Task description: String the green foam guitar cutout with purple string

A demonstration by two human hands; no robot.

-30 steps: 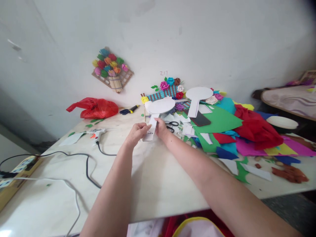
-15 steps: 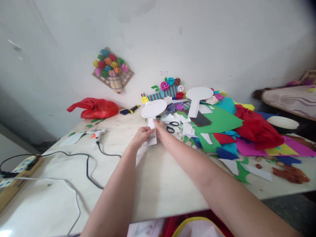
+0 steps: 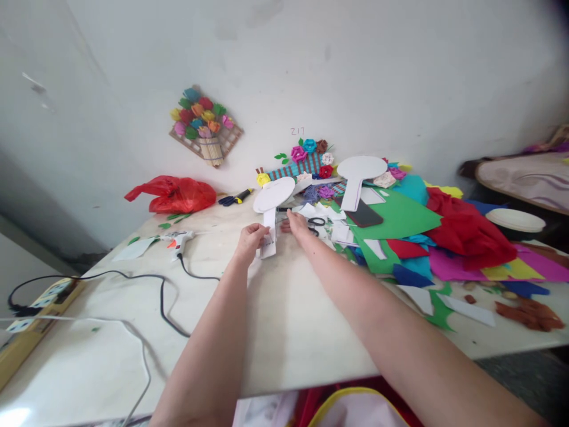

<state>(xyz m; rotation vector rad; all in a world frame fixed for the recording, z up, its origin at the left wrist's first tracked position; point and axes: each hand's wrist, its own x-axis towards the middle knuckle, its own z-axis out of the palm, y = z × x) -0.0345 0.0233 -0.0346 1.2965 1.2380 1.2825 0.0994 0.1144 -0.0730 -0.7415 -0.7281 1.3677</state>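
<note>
A white paddle-shaped cutout (image 3: 273, 196), with an oval head and a straight handle, lies towards the middle of the table. My left hand (image 3: 252, 242) is closed, pinching the left edge of its handle low down. Pencil-like marks show near the handle's foot. Just right of the handle is my right hand (image 3: 294, 225), its fingers apart and off the cutout. At its fingertips lies a thin dark stick-like thing (image 3: 284, 209), too small to name. Black-handled scissors (image 3: 316, 222) rest beside the right hand, partly hidden by it.
A second white paddle cutout (image 3: 362, 168) leans over a dark phone-like slab (image 3: 365, 213) and green sheets (image 3: 400, 216). Red cloth-like material (image 3: 471, 231) lies at right. A glue gun (image 3: 178, 240), cables, a power strip (image 3: 44, 305) and a red bag (image 3: 180, 194) are at left.
My right hand has let go of the cutout's handle and moved slightly right, its fingers opening. The left hand still pinches the handle, and the cutout's head tilts a little left.
</note>
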